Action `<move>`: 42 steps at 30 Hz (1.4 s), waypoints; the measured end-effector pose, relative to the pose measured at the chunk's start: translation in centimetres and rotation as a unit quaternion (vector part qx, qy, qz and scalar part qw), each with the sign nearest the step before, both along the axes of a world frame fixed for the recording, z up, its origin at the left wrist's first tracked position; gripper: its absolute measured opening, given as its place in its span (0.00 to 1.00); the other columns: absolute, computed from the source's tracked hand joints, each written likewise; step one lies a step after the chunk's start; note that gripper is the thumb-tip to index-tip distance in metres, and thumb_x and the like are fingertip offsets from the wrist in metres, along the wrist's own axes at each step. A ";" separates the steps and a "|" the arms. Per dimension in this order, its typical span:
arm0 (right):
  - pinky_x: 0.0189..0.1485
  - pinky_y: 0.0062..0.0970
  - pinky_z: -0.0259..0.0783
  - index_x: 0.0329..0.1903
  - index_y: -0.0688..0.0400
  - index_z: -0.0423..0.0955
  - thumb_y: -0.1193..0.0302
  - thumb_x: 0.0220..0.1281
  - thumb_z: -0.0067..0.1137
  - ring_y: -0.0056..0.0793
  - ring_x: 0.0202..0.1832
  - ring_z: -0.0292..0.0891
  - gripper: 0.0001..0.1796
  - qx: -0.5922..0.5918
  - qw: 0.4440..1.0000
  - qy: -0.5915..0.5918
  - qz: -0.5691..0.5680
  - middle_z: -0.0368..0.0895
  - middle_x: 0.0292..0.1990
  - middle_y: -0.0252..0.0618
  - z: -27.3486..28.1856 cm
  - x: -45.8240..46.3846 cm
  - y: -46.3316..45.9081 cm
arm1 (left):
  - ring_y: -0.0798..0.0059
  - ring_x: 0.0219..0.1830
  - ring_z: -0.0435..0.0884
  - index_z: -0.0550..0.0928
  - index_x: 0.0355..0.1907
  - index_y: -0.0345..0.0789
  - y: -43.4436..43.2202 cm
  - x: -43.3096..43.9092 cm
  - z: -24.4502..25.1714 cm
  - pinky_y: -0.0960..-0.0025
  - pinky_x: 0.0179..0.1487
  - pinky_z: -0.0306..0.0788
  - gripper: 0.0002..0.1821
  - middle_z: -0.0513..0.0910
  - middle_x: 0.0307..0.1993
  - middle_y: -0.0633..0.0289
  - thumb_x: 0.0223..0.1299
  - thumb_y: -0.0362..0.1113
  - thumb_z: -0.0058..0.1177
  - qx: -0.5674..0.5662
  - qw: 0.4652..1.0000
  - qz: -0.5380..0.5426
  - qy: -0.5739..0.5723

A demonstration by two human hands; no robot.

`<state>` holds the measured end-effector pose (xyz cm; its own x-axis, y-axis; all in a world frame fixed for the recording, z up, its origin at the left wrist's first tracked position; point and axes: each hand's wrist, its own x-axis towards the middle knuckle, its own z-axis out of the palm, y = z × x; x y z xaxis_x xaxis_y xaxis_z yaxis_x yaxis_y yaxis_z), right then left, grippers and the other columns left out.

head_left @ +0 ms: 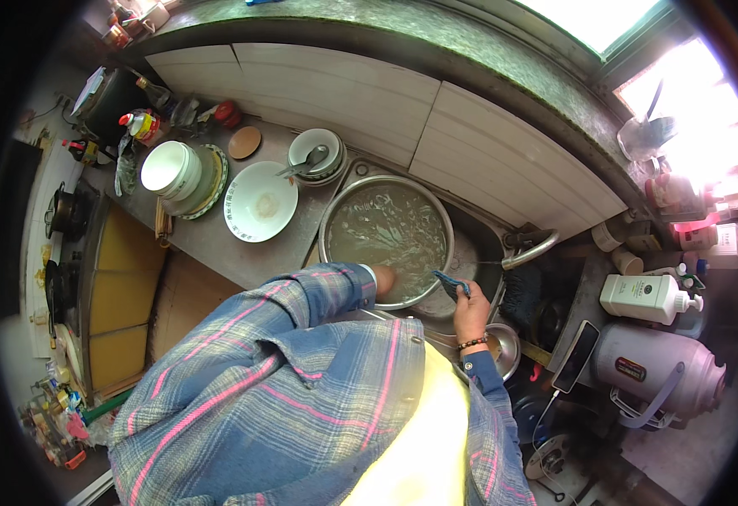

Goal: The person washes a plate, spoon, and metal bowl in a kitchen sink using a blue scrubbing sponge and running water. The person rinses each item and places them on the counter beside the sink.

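A large metal basin (pixel 450 243) of cloudy water stands in a stainless steel sink (pixel 480 243). My left hand (pixel 384 281) reaches over its near rim, the fingers sunk in the murky water, so whether they hold anything is hidden. My right hand (pixel 472 311), with a bead bracelet at the wrist, grips a blue scouring cloth (pixel 450 283) beside the basin's right rim. Below that hand sits a metal bowl (pixel 512 354), partly covered by my sleeve. The faucet (pixel 530 252) curves over the sink's right side.
Left of the basin lie a large white bowl (pixel 263 218), stacked bowls (pixel 314 142) with a spoon (pixel 315 156), and more white bowls (pixel 170 167) on plates. To the right are a white pump bottle (pixel 644 297), a plugged-in phone (pixel 576 357) and a thermos jug (pixel 660 370).
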<state>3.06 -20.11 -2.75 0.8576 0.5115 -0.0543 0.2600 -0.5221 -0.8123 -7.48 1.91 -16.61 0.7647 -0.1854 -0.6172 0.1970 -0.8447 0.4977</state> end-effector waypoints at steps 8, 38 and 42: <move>0.45 0.33 0.75 0.45 0.65 0.79 0.70 0.64 0.57 0.41 0.38 0.83 0.12 0.006 0.996 0.050 -0.070 0.85 0.35 0.52 -1.3 0.6 -0.1 | 0.47 0.41 0.81 0.80 0.43 0.33 5.2 0.1 4.5 0.54 0.47 0.74 0.16 0.83 0.37 0.44 0.50 0.32 0.49 -0.115 0.945 0.288 -0.106; 0.43 0.27 0.75 0.43 0.63 0.78 0.82 0.57 0.62 0.26 0.36 0.80 0.10 0.370 0.819 0.382 -0.215 0.84 0.38 0.36 -2.0 4.0 0.3 | 0.53 0.60 0.74 0.80 0.55 0.37 3.1 1.7 12.6 0.57 0.65 0.66 0.18 0.75 0.60 0.49 0.61 0.36 0.55 0.063 0.956 0.095 -0.271; 0.43 0.27 0.75 0.42 0.63 0.79 0.83 0.58 0.61 0.26 0.36 0.80 0.09 0.374 0.815 0.378 -0.231 0.84 0.37 0.36 -2.6 5.3 -0.9 | 0.49 0.63 0.71 0.80 0.54 0.38 2.1 3.0 14.5 0.50 0.65 0.65 0.20 0.75 0.59 0.48 0.57 0.33 0.55 0.180 0.904 0.016 -0.388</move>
